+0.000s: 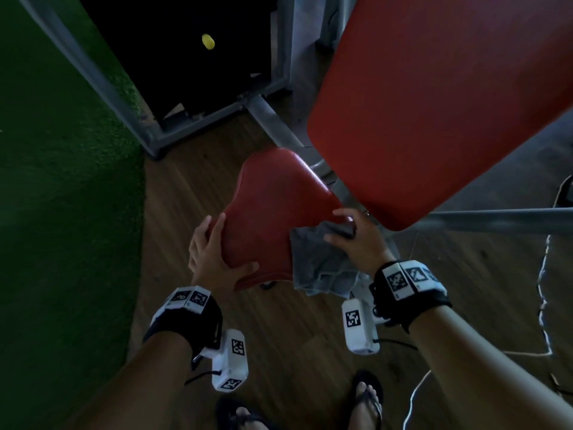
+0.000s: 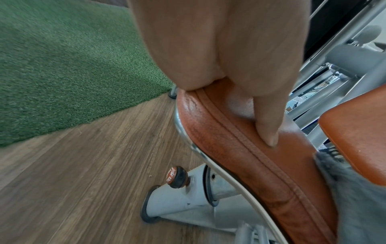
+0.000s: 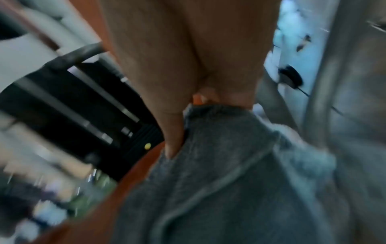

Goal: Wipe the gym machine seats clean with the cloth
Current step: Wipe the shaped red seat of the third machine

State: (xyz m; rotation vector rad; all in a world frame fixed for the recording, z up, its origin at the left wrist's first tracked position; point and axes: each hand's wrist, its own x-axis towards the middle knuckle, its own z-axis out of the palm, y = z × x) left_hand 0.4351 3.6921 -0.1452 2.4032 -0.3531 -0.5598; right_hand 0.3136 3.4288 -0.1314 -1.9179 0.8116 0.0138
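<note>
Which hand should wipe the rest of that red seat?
The right hand: it already presses the grey cloth onto the red padded seat, while the left hand grips the seat's edge.

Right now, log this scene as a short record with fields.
seat: red seat, on a grey metal post
backrest: red backrest, above the seat, to the right
cloth: grey cloth, draped over the seat's right edge
left hand: left hand grips the seat's left edge
right hand: right hand presses the cloth onto the seat
floor: wood floor, green turf on the left

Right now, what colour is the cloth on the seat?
Grey, the cloth shows best in the head view.
</note>
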